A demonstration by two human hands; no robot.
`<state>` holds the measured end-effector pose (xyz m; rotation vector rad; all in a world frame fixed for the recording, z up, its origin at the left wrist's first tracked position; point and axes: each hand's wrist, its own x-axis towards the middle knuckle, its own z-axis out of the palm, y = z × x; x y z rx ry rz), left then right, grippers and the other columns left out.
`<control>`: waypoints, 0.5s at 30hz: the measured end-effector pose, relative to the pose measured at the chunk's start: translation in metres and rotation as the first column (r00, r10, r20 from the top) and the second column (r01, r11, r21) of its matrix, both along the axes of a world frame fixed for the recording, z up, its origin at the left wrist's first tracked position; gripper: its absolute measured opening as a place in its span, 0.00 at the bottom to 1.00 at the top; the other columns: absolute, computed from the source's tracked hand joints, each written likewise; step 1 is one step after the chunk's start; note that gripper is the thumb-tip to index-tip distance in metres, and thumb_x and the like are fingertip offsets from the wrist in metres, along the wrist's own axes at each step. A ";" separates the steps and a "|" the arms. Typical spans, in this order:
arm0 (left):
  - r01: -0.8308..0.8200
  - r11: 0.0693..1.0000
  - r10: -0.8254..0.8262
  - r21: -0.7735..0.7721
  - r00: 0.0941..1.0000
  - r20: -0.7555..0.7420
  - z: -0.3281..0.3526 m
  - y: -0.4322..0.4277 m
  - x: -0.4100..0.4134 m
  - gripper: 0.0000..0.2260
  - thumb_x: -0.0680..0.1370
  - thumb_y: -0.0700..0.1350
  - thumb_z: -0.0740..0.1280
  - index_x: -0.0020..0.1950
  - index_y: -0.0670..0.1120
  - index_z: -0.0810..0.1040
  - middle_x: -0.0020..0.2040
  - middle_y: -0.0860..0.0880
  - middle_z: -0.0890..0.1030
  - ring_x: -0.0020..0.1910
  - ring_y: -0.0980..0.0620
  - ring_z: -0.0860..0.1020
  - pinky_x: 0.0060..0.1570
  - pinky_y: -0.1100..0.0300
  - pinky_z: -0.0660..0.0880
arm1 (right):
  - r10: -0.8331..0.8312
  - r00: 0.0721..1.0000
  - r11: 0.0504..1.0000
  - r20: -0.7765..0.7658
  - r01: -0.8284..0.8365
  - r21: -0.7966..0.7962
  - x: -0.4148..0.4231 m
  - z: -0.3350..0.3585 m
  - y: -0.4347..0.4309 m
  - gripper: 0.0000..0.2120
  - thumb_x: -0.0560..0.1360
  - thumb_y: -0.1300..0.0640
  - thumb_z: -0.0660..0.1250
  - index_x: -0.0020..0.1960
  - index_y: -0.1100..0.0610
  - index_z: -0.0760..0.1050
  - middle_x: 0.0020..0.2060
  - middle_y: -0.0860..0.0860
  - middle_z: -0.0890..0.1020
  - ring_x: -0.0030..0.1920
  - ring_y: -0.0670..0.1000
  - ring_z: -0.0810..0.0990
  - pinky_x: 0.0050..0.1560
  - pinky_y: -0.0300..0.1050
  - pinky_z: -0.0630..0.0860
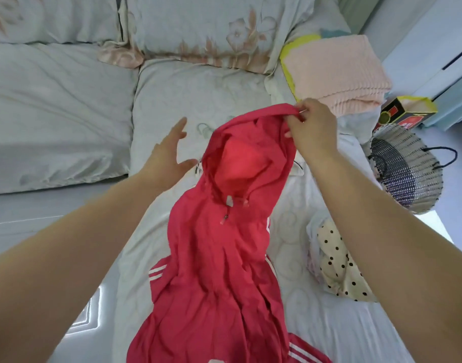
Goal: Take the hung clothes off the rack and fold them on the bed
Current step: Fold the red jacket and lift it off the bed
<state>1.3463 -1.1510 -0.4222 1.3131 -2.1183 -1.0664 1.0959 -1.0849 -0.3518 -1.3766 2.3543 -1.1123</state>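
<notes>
Right hand [312, 127], center right of frame: thumb and fingertips pinch the rim of the hood [245, 153] and lift it, with the other fingers curled in. Left hand [169, 153], left of center: holds nothing. Its fingers are straight and close together and the thumb is spread wide toward the hood edge. Cannot tell whether the thumb tip touches the fabric.

Red jacket [219, 258]: thin, crinkled fabric with the front side up. The zipper pull [226, 218] sits just below the hood opening, and the hood gapes open, showing a lighter red inside. White stripes [156, 273] show on the sleeve at lower left, and more show at the right side and at lower right. The body is bunched narrow in the middle and spreads wider toward the bottom.

The jacket lies on the bed [342, 323], center to bottom center of frame. Its long axis runs bottom to top of frame, leaning slightly right at the top. The hood end points up toward the pillows [198, 30], and the hem is cut off by the bottom edge.

A pale hanger hook [205, 128] lies on the bedding just left of the hood. A polka-dot cloth [340, 271] is at the right, partly under the right forearm. A folded pink blanket [334, 72] is at upper right. A woven basket [405, 174] lies on its side at the right edge, with a box [405, 111] above it.
</notes>
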 end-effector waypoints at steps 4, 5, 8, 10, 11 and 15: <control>-0.021 0.993 0.019 0.116 1.000 0.023 -0.060 0.028 0.028 0.33 0.76 0.39 0.67 0.76 0.48 0.53 0.66 0.45 0.72 0.65 0.47 0.70 0.59 0.63 0.62 | 0.059 0.955 0.998 -0.292 -0.058 0.012 0.052 -0.073 0.033 0.09 0.73 0.53 0.65 0.51 0.53 0.80 0.45 0.50 0.83 0.45 0.55 0.80 0.48 0.46 0.69; -0.022 0.987 0.017 0.158 0.999 0.032 -0.076 0.037 0.036 0.32 0.76 0.40 0.66 0.75 0.49 0.53 0.66 0.45 0.72 0.65 0.47 0.70 0.59 0.63 0.62 | 0.139 0.907 0.990 -0.397 -0.130 0.049 0.067 -0.096 0.049 0.10 0.72 0.53 0.65 0.50 0.52 0.81 0.43 0.50 0.83 0.43 0.57 0.79 0.46 0.46 0.66; 0.018 0.965 -0.034 0.262 0.998 0.056 -0.116 0.067 0.054 0.31 0.77 0.41 0.65 0.75 0.51 0.53 0.64 0.50 0.71 0.63 0.54 0.69 0.58 0.67 0.61 | 0.403 0.769 0.913 -0.495 -0.300 0.277 0.105 -0.176 0.108 0.08 0.67 0.53 0.66 0.43 0.48 0.82 0.36 0.46 0.81 0.38 0.54 0.77 0.46 0.46 0.64; 0.088 0.959 -0.104 0.269 0.993 0.048 -0.136 0.081 0.058 0.30 0.76 0.41 0.66 0.74 0.50 0.55 0.65 0.51 0.70 0.62 0.57 0.67 0.60 0.71 0.60 | 0.536 0.739 0.820 -0.408 -0.342 0.458 0.124 -0.221 0.147 0.11 0.66 0.55 0.63 0.41 0.48 0.83 0.33 0.44 0.80 0.37 0.51 0.77 0.52 0.47 0.64; 0.134 0.963 -0.150 0.233 0.987 0.056 -0.145 0.085 0.060 0.29 0.76 0.43 0.66 0.73 0.49 0.56 0.67 0.50 0.69 0.63 0.57 0.67 0.63 0.70 0.61 | 0.583 0.744 0.753 -0.326 -0.344 0.561 0.132 -0.236 0.164 0.12 0.65 0.55 0.62 0.41 0.48 0.83 0.32 0.44 0.80 0.35 0.50 0.78 0.56 0.48 0.64; 0.309 0.950 -0.310 0.041 0.920 0.239 -0.181 0.085 0.055 0.31 0.72 0.61 0.57 0.74 0.54 0.57 0.70 0.46 0.69 0.67 0.48 0.67 0.67 0.50 0.61 | 0.561 0.815 0.645 -0.144 -0.321 0.694 0.139 -0.269 0.195 0.24 0.55 0.44 0.78 0.49 0.50 0.82 0.41 0.45 0.83 0.37 0.47 0.82 0.61 0.49 0.62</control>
